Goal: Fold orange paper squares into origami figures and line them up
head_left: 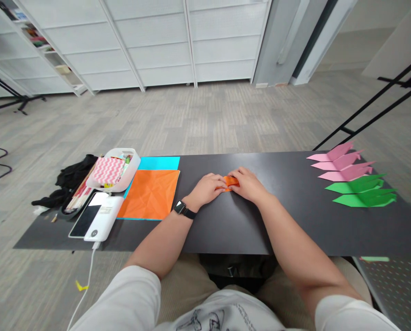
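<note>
Head view: fingers (241,176) hold orange paper (230,182); white device (104,220) print illegible

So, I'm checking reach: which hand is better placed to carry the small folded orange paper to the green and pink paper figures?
Probably the right hand: it touches the orange paper, like the left hand, but is nearer the figures.

Room on tbl (291,184) btwn R hand (250,185) + green folded papers (362,199); far L blkd: white box (133,168), pwr bank (105,218), phone (84,221).
</note>
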Demonstrator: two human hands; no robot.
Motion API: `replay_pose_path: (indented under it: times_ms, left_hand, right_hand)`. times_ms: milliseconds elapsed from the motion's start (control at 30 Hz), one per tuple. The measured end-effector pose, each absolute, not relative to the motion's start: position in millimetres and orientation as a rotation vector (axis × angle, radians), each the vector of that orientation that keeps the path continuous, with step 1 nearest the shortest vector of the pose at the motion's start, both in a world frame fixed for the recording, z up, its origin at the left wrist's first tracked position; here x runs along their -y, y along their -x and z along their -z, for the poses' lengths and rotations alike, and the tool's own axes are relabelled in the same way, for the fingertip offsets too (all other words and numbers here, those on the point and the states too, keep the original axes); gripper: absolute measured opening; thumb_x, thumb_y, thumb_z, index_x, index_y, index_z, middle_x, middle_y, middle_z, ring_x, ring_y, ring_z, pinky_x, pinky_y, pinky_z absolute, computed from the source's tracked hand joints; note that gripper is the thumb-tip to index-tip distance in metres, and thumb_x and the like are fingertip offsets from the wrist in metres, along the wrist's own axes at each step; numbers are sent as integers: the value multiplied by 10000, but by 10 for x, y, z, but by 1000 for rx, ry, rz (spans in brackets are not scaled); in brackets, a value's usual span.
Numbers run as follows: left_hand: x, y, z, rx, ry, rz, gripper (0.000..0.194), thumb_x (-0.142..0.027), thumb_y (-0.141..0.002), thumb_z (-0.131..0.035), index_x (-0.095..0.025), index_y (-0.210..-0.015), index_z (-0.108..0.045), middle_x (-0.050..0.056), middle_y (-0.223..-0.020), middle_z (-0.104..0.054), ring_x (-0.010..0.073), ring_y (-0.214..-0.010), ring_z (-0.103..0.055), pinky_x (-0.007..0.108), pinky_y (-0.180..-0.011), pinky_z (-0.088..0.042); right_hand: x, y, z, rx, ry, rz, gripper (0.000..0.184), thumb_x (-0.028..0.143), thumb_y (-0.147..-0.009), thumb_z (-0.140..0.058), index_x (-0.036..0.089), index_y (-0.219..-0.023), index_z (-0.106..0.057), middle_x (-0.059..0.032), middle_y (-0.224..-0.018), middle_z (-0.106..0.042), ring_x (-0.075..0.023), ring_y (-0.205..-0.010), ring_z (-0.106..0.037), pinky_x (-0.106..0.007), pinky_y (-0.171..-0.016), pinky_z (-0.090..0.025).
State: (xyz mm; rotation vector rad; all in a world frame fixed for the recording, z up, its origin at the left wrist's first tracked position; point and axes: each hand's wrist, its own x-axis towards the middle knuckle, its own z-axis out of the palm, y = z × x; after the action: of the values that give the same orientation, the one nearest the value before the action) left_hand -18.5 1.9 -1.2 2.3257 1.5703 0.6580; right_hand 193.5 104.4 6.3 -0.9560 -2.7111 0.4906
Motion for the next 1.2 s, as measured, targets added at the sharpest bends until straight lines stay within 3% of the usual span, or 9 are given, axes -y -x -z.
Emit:
replay_pose_path:
  times_ms: [233,400,633,867,1033,1200]
  left_hand:
    - [-14,184,-7,-1540,-2375,-636,167,-275,-1061,-662,-271,-1086,-827,26,-1245,-779,213,-1119,-677,403,-1042,-492]
    - [-19,197,43,-1569,-2355,-647,129,-332,-1033,-715,-270,-1042,-828,27,-1236,-771,220,-1107,-661,400,-1036,-493]
    - [24,174,13,-1582,-2373,-618,172,-327,-1056,-666,-265,-1055,-826,33,-1258,-769,221,-1098,-663,409,-1035,-501]
    - [138,-57,-82,-1767,-2425,-481,252,-240,-1068,-562,-241,-1069,-814,51,-1265,-767,238,-1117,-669,458,-1114,-496]
    - [318,-131,-13,-1826,-2423,-481,253,-333,-1079,-573,-279,-1233,-766,45,-1453,-708,267,-1303,-618,580,-1297,-350]
    - [505,-184,80,-1822,-2408,-491,371,-410,-1103,-535,-273,-1417,-678,63,-1604,-610,260,-1482,-525,592,-1348,-266]
  right_hand:
    - [-1171,-1937,92,2735,952,-492,521,306,-878,-856,269,-1377,-712,-143,-1540,-587,-357,-1418,-576,-559,-1201,-465]
    - [-1206,-1980,220,2725,922,-490,579,398,-879,-862,243,-1414,-705,-149,-1595,-571,-385,-1481,-536,-585,-1247,-429]
    - [-1195,-2024,389,2658,913,-539,564,475,-903,-815,291,-1426,-708,-121,-1632,-555,-387,-1575,-439,-622,-1291,-352]
    - [-1253,-2184,414,2612,1213,-448,728,553,-860,-837,272,-1505,-648,-168,-1762,-356,-473,-1657,-221,-682,-1306,-246]
    - [-1323,-2414,462,2469,1396,-409,761,595,-897,-763,214,-1535,-594,-211,-1737,-388,-471,-1633,-280,-690,-1294,-246]
    - [-1164,-2590,472,2255,1286,-405,553,467,-1001,-600,171,-1467,-637,-191,-1594,-585,-388,-1553,-450,-626,-1280,-339]
